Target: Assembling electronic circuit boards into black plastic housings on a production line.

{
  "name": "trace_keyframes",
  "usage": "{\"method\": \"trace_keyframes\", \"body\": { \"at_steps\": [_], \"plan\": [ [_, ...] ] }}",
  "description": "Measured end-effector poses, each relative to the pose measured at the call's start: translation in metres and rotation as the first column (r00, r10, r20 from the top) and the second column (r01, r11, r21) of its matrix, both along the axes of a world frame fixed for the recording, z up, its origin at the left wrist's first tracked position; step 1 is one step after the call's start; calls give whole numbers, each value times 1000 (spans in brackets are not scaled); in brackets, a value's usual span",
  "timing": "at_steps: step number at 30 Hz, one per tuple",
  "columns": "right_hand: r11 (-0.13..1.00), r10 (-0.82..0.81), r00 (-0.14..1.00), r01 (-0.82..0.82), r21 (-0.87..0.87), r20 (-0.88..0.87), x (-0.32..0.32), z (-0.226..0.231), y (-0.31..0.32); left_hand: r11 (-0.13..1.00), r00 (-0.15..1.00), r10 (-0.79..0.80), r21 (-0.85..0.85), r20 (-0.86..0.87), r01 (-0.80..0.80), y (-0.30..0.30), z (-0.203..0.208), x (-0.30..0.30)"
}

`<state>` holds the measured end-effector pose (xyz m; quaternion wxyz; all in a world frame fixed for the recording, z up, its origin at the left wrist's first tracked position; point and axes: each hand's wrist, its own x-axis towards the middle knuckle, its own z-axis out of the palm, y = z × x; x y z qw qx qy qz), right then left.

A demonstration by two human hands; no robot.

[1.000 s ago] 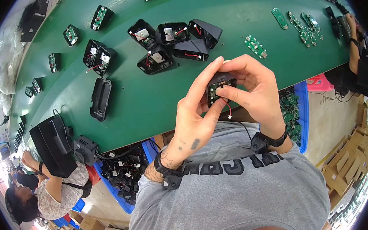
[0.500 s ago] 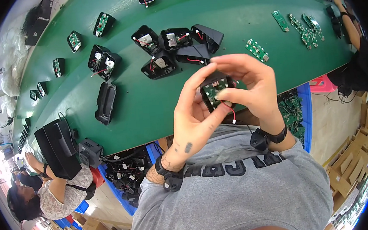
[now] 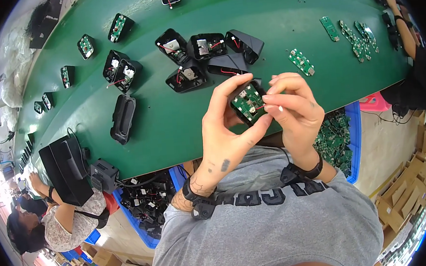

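Observation:
My left hand [image 3: 222,127] is closed around a small black housing, thumb along its lower edge. Set in the housing's open face is a green circuit board [image 3: 247,103] with small white sockets. A thin red wire [image 3: 259,108] leads from the board's right side to my right hand [image 3: 299,111], whose thumb and fingers are pinched on it. The wire's end is mostly hidden by those fingertips. Just beyond my hands, several open black housings [image 3: 187,79] with red wires and silvery blocks inside stand grouped on the green table [image 3: 173,131].
Loose green circuit boards [image 3: 301,62] lie to the right. A black tray-like cover [image 3: 123,119] and housings with boards [image 3: 86,46] are on the left. Blue bins [image 3: 355,142] below the table edge hold boards and black parts. A co-worker [image 3: 69,219] sits left; another person's arm [image 3: 405,38] reaches in right.
My right thumb has come off the board, and the right fingers have moved to pinch the red wire, which hung loose before. The left hand still holds the housing, its board now more exposed.

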<state>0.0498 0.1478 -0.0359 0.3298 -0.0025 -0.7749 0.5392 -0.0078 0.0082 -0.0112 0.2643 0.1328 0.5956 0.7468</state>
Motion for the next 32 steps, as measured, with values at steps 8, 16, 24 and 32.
{"method": "trace_keyframes", "body": {
  "at_steps": [8,16,24,32],
  "plan": [
    [920,-7,1000,-1,-393,-20,-3,2,-21,993,993,102,71,-61,-98,2,-13,-2],
    [1000,11,1000,-11,-19,-15,-3,4,4,985,987,43,157,152,-67,-8,-4,-6],
    [961,-146,989,149,235,-29,-6,6,-4,1000,969,9,-26,-246,-16,-3,-14,6],
    [971,116,989,-94,-220,90,-3,5,6,989,985,-76,136,156,54,-8,-4,0]
  ]
}}
